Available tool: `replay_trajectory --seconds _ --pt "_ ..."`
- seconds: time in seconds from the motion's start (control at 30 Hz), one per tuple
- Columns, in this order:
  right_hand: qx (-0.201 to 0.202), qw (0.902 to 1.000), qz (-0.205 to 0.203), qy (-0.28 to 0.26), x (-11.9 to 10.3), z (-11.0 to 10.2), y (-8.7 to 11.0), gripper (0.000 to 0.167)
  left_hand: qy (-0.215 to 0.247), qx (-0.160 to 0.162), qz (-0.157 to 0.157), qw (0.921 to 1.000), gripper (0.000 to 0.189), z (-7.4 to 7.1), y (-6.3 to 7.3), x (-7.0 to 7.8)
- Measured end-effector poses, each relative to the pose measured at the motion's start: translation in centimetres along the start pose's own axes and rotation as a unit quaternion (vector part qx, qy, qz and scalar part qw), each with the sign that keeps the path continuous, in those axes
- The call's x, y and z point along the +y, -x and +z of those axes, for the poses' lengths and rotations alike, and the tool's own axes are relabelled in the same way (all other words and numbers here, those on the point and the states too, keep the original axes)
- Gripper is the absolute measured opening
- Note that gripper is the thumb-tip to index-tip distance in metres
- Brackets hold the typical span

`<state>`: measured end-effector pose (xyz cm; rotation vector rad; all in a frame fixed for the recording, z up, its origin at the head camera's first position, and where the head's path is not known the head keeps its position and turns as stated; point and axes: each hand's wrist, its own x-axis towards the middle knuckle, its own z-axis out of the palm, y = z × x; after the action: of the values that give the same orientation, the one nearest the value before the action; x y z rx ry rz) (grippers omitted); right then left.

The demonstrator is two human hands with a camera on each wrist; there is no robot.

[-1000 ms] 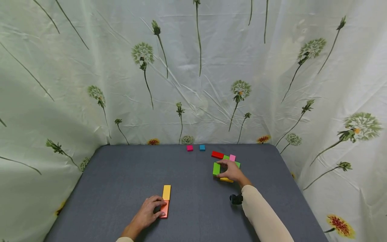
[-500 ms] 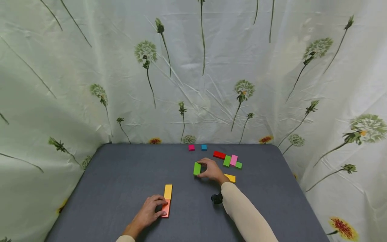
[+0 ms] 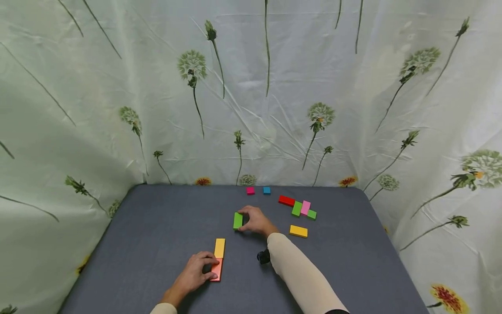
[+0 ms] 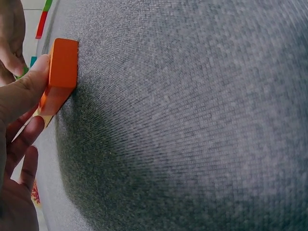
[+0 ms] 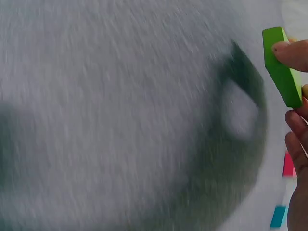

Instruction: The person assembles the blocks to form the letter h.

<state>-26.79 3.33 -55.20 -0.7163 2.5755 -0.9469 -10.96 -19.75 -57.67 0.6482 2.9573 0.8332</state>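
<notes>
My left hand [image 3: 195,271] pinches an orange rectangular block [image 3: 218,269] on the dark grey table, the index finger by its far end and the thumb by its near end. End to end with that block, on its far side, lies a yellow block [image 3: 220,247]. In the left wrist view, the thumb presses the orange block's side. My right hand [image 3: 256,220] holds a green rectangular block [image 3: 237,221] between thumb and fingers, beyond the yellow block. Below it in the right wrist view, a separate shadow falls on the cloth, so the green block is raised off the table.
At the back right lie a red block [image 3: 286,200], a green block [image 3: 296,208], a pink block [image 3: 305,207] and a small green block [image 3: 311,214]. Nearer is another yellow block [image 3: 299,231]. Small crimson [image 3: 250,190] and blue [image 3: 267,190] blocks sit near the far edge, before a flowered curtain [image 3: 157,87].
My right hand has carried the green block leftward from the group at the right, uncovering the yellow block there. The left hand stays on the orange block.
</notes>
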Motion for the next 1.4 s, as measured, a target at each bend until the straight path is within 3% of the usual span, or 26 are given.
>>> replay_trajectory --seconds 0.4,0.8,1.4 --pt "-0.012 0.9992 -0.026 0.029 -2.5 2.4 -0.8 0.055 0.007 -0.021 -0.005 0.9997 0.029 -0.2 0.0 0.3" --pt "-0.016 0.9998 -0.014 0.003 -2.6 4.1 -0.7 0.054 0.014 -0.012 0.001 0.9998 0.028 0.2 -0.1 0.2" --pt "-0.005 0.9995 -0.008 -0.031 -2.8 5.2 -0.6 0.052 0.016 -0.021 -0.025 0.9993 0.029 0.0 0.2 0.1"
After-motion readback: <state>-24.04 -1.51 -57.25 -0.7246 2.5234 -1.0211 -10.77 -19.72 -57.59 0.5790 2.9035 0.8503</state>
